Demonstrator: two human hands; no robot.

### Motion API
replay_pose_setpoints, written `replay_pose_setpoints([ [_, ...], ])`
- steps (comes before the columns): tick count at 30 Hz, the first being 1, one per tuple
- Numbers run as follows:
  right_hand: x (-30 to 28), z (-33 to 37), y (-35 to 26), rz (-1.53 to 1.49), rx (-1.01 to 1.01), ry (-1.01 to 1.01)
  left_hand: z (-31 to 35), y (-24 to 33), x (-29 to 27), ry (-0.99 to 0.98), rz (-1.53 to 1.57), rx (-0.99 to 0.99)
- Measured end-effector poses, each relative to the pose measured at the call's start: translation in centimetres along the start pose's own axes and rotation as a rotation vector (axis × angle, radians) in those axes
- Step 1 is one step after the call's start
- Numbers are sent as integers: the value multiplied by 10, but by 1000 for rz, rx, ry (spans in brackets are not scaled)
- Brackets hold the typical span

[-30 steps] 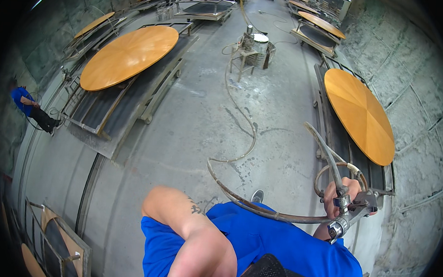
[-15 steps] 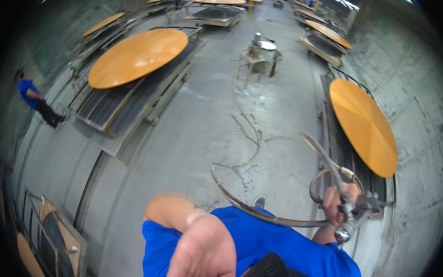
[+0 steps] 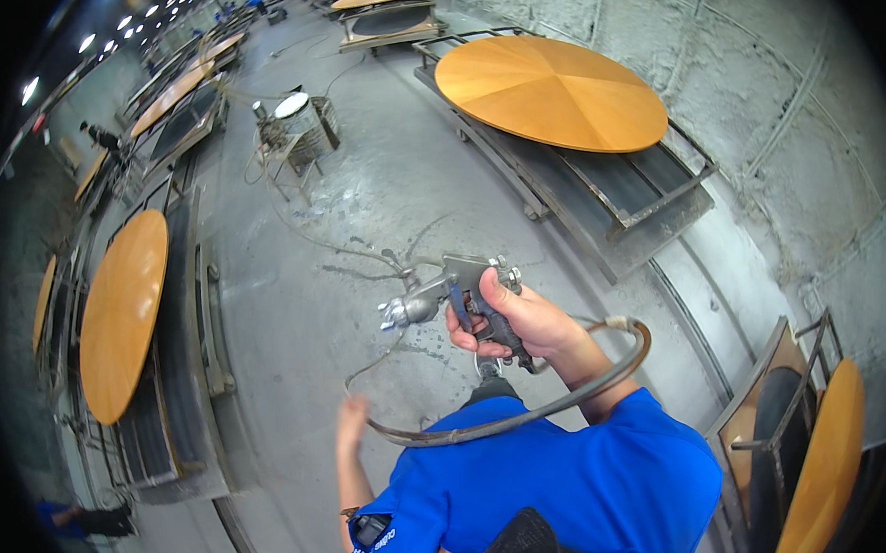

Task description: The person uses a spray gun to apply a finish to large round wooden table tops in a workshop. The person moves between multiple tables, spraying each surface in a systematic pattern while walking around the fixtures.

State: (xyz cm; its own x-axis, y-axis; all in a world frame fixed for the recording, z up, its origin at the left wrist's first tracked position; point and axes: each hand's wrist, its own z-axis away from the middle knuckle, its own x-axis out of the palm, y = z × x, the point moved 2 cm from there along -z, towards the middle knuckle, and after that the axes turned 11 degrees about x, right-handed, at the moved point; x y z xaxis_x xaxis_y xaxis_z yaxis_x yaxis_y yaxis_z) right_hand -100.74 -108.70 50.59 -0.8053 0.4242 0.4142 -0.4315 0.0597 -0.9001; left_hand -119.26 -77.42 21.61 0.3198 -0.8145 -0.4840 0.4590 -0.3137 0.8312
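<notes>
Right hand gripping gun, fingers clamping round it. Left hand hanging beside hose; blurring, fingers' state cannot tell.

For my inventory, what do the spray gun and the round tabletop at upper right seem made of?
Spray gun: probably metal, grey, with glints at its nozzle. Round tabletop: likely wood veneer, smooth amber finish, its wedge-shaped sections differing in tone.

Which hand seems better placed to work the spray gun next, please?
Probably the right: the right hand is closed around the spray gun, while the left hand is off the gun, lower down beside the hose.
</notes>
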Motion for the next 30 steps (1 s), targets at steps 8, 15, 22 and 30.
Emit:
replay_pose_setpoints([
  [8,-124,24,33,-415,59,658,-50,-58,72,-492,173,-410],
  [15,-223,63,74,-613,-86,1006,-122,-83,77,-646,-176,-33],
  [22,-303,63,90,-451,108,1240,-226,-27,121,-670,-276,120],
  [30,-379,60,101,-303,275,1604,-312,22,149,-471,-276,-390],
])
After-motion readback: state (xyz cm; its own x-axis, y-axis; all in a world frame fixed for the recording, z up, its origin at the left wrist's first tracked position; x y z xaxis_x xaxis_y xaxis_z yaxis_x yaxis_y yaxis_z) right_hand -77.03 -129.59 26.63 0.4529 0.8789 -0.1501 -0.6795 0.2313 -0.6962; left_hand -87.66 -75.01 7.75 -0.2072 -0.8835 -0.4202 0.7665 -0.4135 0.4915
